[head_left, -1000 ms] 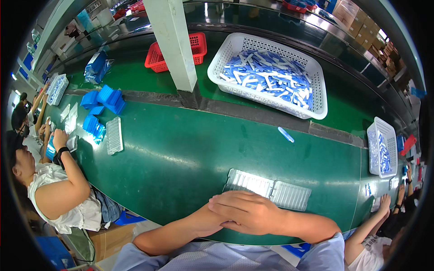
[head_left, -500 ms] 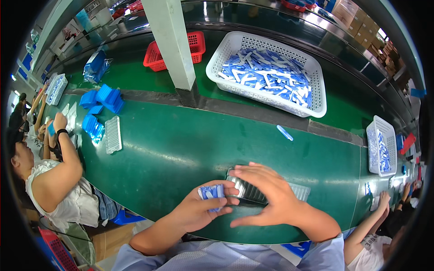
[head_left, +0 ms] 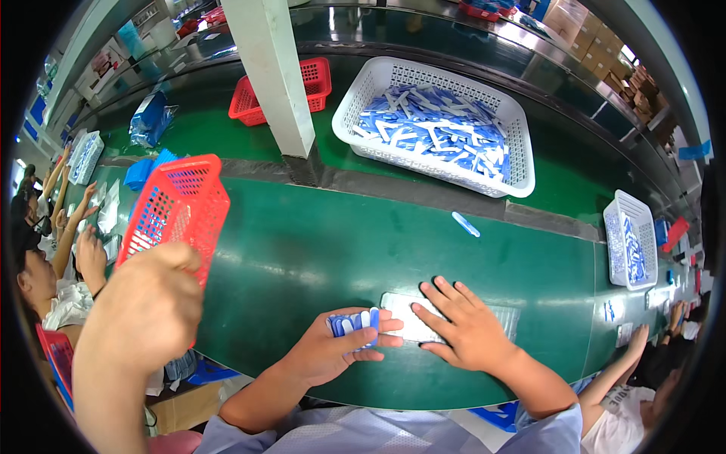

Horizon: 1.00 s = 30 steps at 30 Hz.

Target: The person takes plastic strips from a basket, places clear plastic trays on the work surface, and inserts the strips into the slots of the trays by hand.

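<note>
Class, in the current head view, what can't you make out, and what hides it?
All in the head view:
- Blue-and-white pieces: exact count, partly covered by the left hand.
- Clear plastic tray: part lies under the right hand.
- Near red basket: gripped part, behind a co-worker's hand; that arm is cut off by the lower edge.
- Far red basket: middle, behind the white post.

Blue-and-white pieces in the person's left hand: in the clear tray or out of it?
Out: the left hand holds the blue-and-white pieces in a row, left of the clear tray, which the right hand partly covers.
</note>
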Tool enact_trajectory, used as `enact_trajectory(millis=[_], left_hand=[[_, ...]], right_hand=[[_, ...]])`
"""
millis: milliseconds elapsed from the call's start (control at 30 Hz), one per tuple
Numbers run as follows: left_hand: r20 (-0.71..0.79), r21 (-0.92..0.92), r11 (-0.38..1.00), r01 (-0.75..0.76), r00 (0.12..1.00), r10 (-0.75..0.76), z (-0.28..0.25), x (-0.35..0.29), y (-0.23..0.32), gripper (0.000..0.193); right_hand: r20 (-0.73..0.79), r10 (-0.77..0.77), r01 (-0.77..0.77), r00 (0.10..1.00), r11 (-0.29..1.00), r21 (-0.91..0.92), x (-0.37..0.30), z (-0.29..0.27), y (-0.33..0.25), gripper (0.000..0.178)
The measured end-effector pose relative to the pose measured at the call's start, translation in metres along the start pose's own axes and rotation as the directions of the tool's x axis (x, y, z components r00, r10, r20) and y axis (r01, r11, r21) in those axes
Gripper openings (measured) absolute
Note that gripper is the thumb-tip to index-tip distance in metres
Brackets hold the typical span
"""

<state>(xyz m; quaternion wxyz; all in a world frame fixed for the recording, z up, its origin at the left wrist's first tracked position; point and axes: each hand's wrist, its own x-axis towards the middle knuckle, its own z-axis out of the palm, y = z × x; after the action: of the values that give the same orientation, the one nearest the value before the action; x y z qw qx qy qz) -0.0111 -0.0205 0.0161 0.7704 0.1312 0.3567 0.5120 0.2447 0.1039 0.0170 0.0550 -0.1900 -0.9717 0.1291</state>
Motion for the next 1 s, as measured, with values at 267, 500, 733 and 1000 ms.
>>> enact_trajectory(millis=[267,500,733,1000], left_hand=[[-0.022,0.105,0.994,0.011,1.0,-0.009,0.031,0.009,-0.008,0.039],[-0.009,0.203,0.979,-0.022,1.0,0.024,0.039,0.02,-0.006,0.037],[-0.08,0.168,0.977,-0.133,0.986,0.148,0.035,0.017,-0.002,0.037],[-0.073,0.128,0.966,-0.224,0.969,0.234,0.034,0.021,0.009,0.034]], right_hand=[[-0.267,0.105,0.004,0.958,0.926,0.377,0.008,-0.031,-0.009,0.047],[-0.292,0.482,0.027,0.826,0.484,0.874,0.025,-0.028,0.006,0.006],[0.222,0.208,-0.277,0.953,0.292,0.915,0.026,-0.038,0.028,0.005],[0.024,0.081,-0.084,0.996,0.925,0.372,0.062,-0.016,0.008,0.019]])
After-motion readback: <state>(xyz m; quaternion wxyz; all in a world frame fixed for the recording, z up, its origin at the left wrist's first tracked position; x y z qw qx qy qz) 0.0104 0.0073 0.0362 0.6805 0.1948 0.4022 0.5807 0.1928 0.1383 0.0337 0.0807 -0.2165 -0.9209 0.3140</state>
